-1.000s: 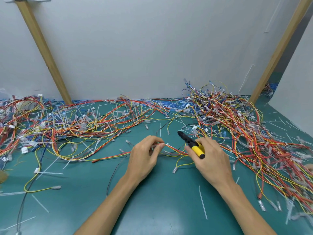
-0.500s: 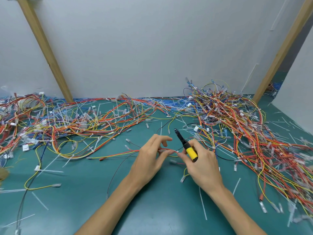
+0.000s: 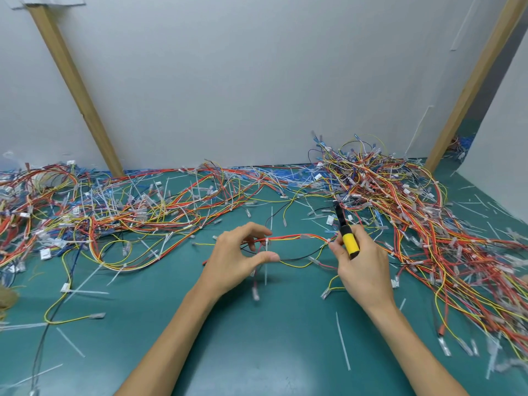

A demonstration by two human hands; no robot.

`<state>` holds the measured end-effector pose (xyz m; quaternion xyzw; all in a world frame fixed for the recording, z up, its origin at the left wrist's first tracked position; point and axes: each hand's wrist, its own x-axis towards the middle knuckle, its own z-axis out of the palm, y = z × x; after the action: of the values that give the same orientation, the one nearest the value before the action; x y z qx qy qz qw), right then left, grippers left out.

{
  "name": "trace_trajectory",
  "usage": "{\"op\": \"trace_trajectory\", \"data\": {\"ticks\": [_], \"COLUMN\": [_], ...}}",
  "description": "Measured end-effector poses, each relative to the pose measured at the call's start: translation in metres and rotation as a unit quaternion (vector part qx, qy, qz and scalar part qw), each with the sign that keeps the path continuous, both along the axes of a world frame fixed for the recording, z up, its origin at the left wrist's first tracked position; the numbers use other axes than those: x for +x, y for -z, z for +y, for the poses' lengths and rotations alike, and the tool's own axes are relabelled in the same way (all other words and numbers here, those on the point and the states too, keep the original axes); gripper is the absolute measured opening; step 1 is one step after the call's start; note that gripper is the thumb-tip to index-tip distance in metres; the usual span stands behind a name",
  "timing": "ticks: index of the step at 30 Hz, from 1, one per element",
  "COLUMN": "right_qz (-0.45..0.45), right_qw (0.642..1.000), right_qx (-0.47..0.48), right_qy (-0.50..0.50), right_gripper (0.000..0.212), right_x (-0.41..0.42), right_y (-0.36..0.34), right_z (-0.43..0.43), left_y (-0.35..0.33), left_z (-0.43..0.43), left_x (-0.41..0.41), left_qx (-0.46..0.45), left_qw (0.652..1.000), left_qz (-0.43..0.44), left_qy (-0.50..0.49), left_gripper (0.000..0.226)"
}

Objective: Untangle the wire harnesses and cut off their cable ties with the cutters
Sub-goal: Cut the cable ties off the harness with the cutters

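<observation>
A thin harness of red, orange and yellow wires (image 3: 288, 238) is stretched level above the green table between my hands. My left hand (image 3: 240, 257) pinches its left end, where a white cable tie (image 3: 266, 262) hangs down from the bundle. My right hand (image 3: 361, 267) pinches the harness's right end with its fingertips while its palm grips the cutters (image 3: 347, 235), yellow handle in the fist, black jaws pointing up and away. A black wire and a yellow wire sag below the bundle.
A large tangled pile of harnesses (image 3: 423, 212) lies to the right, and another spread of wires (image 3: 94, 212) lies across the left and back. Cut white ties (image 3: 343, 341) are scattered over the green table (image 3: 257, 338). Two slanted wooden posts (image 3: 77, 90) lean on the grey wall.
My hands have lifted and pulled apart, stretching the harness straight between them. The cutters have tilted more upright. A cable tie now hangs at my left fingers.
</observation>
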<state>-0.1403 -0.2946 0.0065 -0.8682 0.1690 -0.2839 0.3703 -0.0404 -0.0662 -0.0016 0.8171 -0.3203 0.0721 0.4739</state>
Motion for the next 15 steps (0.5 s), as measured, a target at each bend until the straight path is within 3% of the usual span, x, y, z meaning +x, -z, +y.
{"op": "trace_trajectory", "data": {"ticks": [5, 15], "right_qz": [-0.007, -0.009], "right_qw": [1.000, 1.000], "right_qx": [0.020, 0.018], "right_qy": [0.015, 0.007], "right_gripper": [0.020, 0.020], "right_x": [-0.0004, -0.0016], "right_y": [0.0007, -0.0003], "right_z": [-0.0070, -0.0066], "left_y": [-0.0006, -0.0019], "left_z": [0.0002, -0.0008], "left_x": [0.0024, 0.0003], "left_qx": [-0.042, -0.083], "left_qw": [0.997, 0.991], "left_qz": [0.062, 0.100], "left_qy": [0.013, -0.005], "left_gripper": [0.020, 0.022]}}
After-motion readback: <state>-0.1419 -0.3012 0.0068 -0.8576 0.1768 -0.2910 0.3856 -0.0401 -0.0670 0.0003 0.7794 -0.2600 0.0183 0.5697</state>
